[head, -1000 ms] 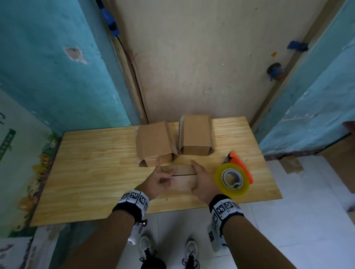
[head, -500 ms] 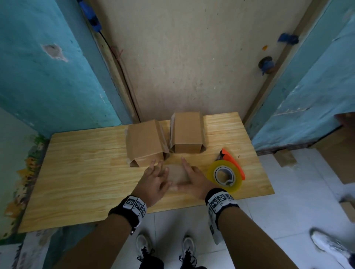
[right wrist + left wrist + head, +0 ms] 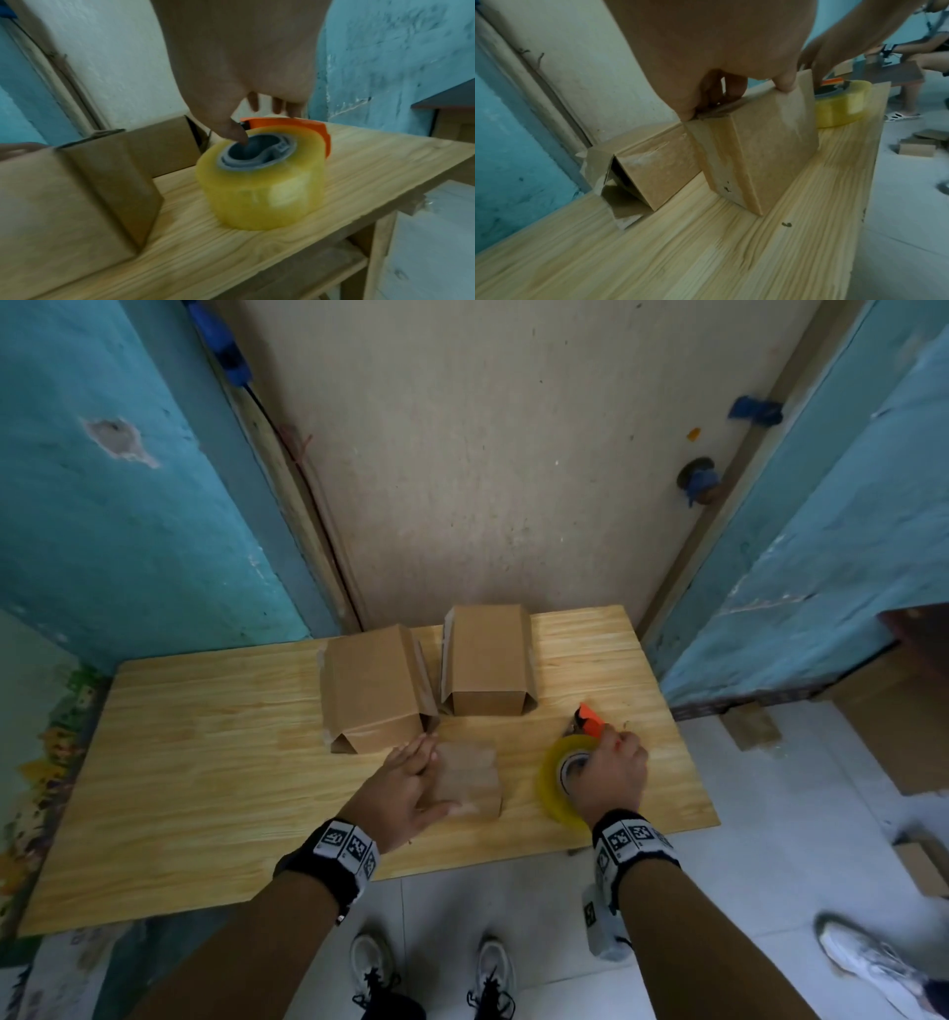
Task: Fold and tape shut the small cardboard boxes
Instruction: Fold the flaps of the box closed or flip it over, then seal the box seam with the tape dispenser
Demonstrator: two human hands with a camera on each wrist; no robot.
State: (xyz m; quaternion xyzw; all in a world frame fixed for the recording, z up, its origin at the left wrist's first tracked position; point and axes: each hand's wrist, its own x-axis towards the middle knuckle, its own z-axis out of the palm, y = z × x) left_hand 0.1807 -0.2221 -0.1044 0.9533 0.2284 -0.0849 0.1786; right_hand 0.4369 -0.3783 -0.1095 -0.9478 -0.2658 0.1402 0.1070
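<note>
A small brown cardboard box [image 3: 470, 780] stands with its flaps folded down near the front edge of the wooden table [image 3: 205, 788]. My left hand [image 3: 405, 783] holds it from the left, fingers on the top flaps and thumb on the near face [image 3: 785, 83]. The same box [image 3: 770, 142] fills the left wrist view. To its right lies a yellowish tape roll [image 3: 552, 785] on an orange dispenser [image 3: 590, 717]. My right hand [image 3: 613, 762] grips the roll. Its thumb [image 3: 237, 136] is in the grey core of the roll [image 3: 259, 186], and the other fingers reach over the orange part [image 3: 303, 125].
Two larger cardboard boxes [image 3: 369, 685] [image 3: 485, 654] lie behind the small one, against the wall. The table's right edge is close to the tape. Another person's shoe [image 3: 862, 963] is on the floor at right, and more small boxes [image 3: 916, 148] lie there.
My right hand has left the small box and moved right onto the tape roll. The left hand has stayed on the box.
</note>
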